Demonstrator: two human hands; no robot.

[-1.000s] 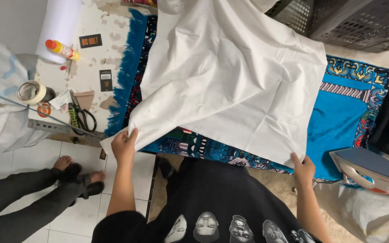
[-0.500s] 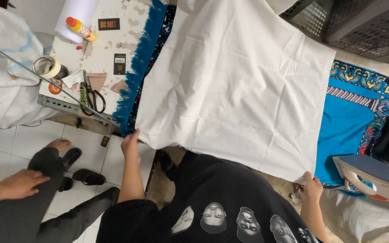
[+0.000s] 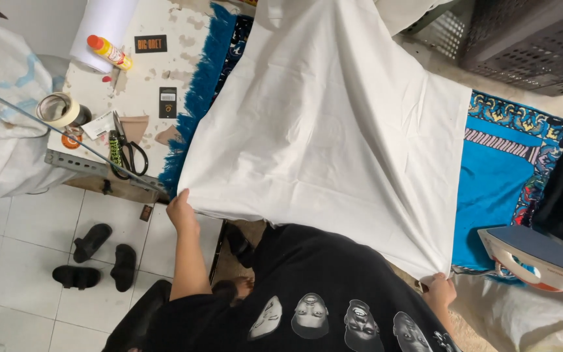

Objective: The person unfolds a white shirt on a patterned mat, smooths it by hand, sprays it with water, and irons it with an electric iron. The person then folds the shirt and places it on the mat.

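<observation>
Hands first: left hand (image 3: 180, 210) pinches the near left corner of a white cloth (image 3: 333, 137), fingers closed on the hem. Right hand (image 3: 439, 290) grips the near right corner, closed tight on the fabric, down by the person's hip. Cloth hangs taut between the two grips along its near edge, and the rest lies spread up and away over a blue patterned mat (image 3: 496, 182) on the table (image 3: 144, 72).

Step in hand, by my reading: laying the cloth out flat over the mat, corners held and drawn toward the body. Next move would call for even tension on both corners and setting the near edge down without a fold.

Iron (image 3: 535, 257) sits just right of the right hand, near the mat's edge. Sandals (image 3: 96, 257) on the tiled floor to the left. Farther off on the bare table: scissors (image 3: 125, 153), tape roll (image 3: 58, 109), an orange-capped bottle (image 3: 109, 52). Dark crate (image 3: 522, 39) at far right.
</observation>
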